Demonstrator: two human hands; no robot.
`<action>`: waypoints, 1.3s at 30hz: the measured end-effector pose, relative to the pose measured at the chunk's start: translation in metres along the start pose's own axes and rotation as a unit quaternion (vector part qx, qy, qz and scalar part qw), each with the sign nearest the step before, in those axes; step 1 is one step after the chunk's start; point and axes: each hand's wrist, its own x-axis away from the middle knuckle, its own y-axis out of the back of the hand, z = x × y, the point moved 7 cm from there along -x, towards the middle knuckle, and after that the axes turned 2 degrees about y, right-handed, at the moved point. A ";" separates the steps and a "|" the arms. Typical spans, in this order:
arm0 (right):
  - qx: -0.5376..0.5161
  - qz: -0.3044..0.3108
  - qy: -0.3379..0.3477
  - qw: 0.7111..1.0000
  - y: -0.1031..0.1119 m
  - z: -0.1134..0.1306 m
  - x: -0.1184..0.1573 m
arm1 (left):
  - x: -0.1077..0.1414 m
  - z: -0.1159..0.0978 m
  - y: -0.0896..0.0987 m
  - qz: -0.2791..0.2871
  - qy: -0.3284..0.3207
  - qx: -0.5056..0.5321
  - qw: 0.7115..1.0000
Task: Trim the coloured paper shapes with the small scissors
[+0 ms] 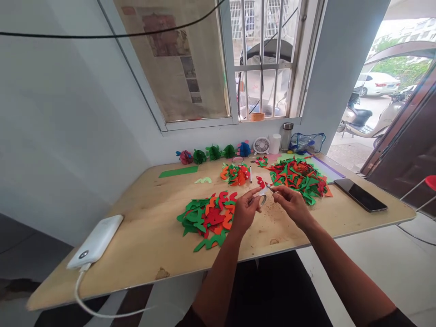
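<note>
My left hand is closed, with a pale ring that looks like a roll of tape at its fingertips. My right hand pinches a slim, dark, pointed metal tool; whether it is tweezers or small scissors is too small to tell. Just beyond the fingertips lies a red wavy cutout. Beside my left wrist spreads a heap of green, red and orange cutouts. A larger pile of green, red and orange scraps sits beyond my right hand.
A smaller cutout pile and a pen lie mid-table. Paper ornaments, a small fan and a glass bottle line the wall. A phone lies right, a cabled power bank left.
</note>
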 end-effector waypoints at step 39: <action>0.000 -0.009 0.042 0.999 -0.039 -0.056 -0.063 | -0.063 0.041 0.034 -0.138 -0.017 -0.012 0.990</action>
